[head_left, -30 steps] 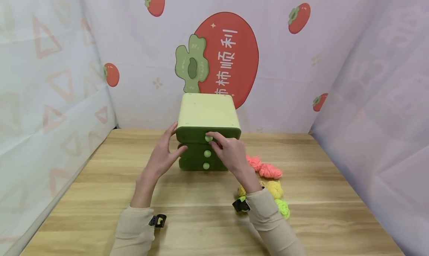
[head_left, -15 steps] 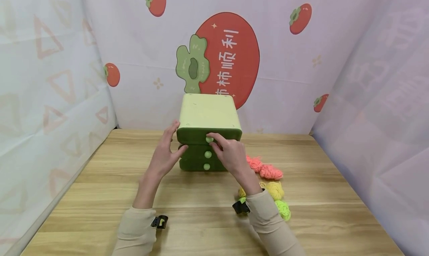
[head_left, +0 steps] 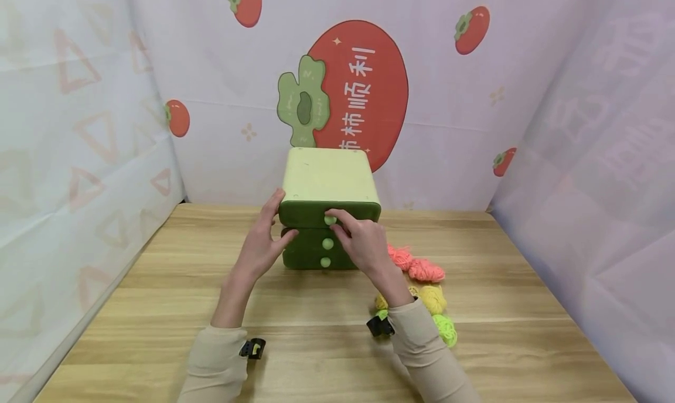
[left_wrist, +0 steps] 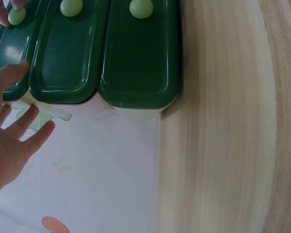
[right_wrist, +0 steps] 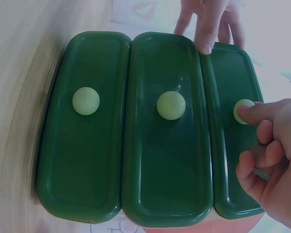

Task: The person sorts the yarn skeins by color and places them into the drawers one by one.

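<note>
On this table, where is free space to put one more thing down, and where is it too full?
Bare wood lies left of the drawer box, beside the left hand, and along the near edge of the table between the two sleeves. It is crowded right of the box, where the yarn bundles lie by the right hand.

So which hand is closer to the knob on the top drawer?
Right. The right hand has its fingertips on the top drawer knob; the left hand touches the drawer chest's left side, away from the knob.
</note>
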`<state>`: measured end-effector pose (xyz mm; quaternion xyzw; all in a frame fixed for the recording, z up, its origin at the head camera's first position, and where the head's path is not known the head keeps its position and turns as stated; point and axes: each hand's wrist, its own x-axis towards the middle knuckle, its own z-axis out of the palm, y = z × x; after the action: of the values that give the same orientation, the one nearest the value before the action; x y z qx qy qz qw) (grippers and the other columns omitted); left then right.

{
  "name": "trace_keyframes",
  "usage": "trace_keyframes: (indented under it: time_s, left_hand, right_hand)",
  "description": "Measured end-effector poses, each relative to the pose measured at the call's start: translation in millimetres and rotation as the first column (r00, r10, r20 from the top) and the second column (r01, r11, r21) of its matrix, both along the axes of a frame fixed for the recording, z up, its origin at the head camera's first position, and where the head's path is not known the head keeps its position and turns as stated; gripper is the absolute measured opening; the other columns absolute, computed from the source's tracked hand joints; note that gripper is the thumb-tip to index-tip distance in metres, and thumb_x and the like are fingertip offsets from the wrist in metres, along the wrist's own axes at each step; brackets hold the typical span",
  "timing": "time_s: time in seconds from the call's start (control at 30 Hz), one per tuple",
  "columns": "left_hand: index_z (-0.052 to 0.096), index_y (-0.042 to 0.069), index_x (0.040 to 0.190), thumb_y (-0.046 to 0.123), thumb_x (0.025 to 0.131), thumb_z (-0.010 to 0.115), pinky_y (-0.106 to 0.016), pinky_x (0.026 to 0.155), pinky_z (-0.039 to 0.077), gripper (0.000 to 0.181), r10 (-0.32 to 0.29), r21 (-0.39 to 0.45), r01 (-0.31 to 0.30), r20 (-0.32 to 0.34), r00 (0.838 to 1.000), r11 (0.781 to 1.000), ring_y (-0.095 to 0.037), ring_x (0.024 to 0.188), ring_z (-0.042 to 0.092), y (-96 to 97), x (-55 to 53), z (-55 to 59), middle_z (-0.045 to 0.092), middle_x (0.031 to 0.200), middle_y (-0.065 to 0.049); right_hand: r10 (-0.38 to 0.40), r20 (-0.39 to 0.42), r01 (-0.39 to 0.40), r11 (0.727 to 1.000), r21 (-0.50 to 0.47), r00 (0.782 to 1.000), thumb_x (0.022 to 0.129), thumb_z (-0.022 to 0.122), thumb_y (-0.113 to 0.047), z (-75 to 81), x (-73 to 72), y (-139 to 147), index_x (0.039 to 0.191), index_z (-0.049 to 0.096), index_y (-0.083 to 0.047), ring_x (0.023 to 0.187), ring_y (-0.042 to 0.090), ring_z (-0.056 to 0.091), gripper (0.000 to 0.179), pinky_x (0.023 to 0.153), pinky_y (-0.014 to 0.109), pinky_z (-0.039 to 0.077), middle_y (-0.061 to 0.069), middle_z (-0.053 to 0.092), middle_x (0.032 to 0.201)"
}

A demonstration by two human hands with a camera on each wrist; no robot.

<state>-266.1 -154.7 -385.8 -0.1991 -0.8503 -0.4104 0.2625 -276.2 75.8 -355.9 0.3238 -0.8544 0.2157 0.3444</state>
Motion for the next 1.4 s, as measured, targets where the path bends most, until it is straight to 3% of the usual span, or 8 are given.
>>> trace_keyframes:
  time_s: [0.33,0.7,0.87,1.07,1.27,1.4]
  left_hand:
    - [0.015,0.025,0.151,0.014,0.079,0.076,-0.047,0.096,0.045,0.096,-0.029,0.006,0.028,0.026,0.999,1.000,-0.026,0.128,0.043,2.0,-2.0,-0.7,0.015,0.157,0.001]
    - [0.010,0.027,0.152,0.004,0.077,0.076,-0.049,0.091,0.049,0.102,-0.062,0.011,0.061,0.054,0.997,0.998,-0.036,0.121,0.049,-2.4,-3.0,-4.6,0.011,0.158,0.005]
    - [0.007,0.032,0.151,0.011,0.078,0.076,-0.051,0.095,0.046,0.103,-0.100,0.018,0.099,0.122,0.987,0.995,-0.035,0.126,0.043,-7.7,-2.9,-4.5,0.007,0.157,0.010]
    - [0.005,0.039,0.150,0.043,0.084,0.067,-0.051,0.101,0.041,0.091,-0.119,0.059,0.108,0.232,0.965,0.992,-0.026,0.135,0.033,-8.1,4.6,3.3,0.002,0.155,0.020]
    - [0.014,0.036,0.150,0.042,0.094,0.052,-0.051,0.112,0.026,0.068,-0.103,0.097,0.086,0.181,0.978,0.992,-0.014,0.143,0.017,-3.3,9.2,9.2,0.006,0.155,0.019]
    - [0.013,0.038,0.150,0.043,0.096,0.048,-0.050,0.112,0.026,0.064,-0.081,0.092,0.066,0.171,0.982,0.994,-0.011,0.142,0.016,-2.3,10.6,11.2,0.010,0.154,0.022]
  right_hand:
    - [-0.005,-0.015,0.006,1.000,0.021,1.000,0.089,0.065,-0.024,1.4,3.2,4.8,0.113,0.065,-0.025,0.036,0.003,0.023,0.024,0.037,0.020,0.016,-0.009,0.034,0.045]
    - [-0.012,-0.041,0.013,0.999,0.045,0.999,0.089,0.065,-0.024,0.8,7.3,6.1,0.113,0.065,-0.024,0.036,0.001,0.019,0.025,0.036,0.019,0.015,-0.011,0.032,0.045]
    - [-0.016,-0.061,0.019,0.999,0.048,0.998,0.088,0.066,-0.026,-1.0,7.7,6.3,0.113,0.065,-0.025,0.038,-0.002,0.015,0.025,0.036,0.018,0.014,-0.011,0.032,0.044]
    - [-0.009,-0.087,0.013,0.999,0.053,0.996,0.089,0.066,-0.026,-2.1,10.3,7.8,0.113,0.064,-0.025,0.037,-0.004,0.016,0.024,0.035,0.017,0.015,-0.011,0.033,0.043]
    - [0.015,-0.092,-0.007,0.997,0.079,0.996,0.089,0.065,-0.025,-2.6,15.4,8.3,0.115,0.063,-0.024,0.035,0.001,0.024,0.026,0.035,0.018,0.017,-0.010,0.036,0.044]
    - [0.032,-0.105,-0.023,0.996,0.084,0.994,0.089,0.065,-0.024,-2.2,19.1,7.8,0.115,0.062,-0.023,0.036,0.000,0.021,0.026,0.036,0.018,0.017,-0.009,0.036,0.044]
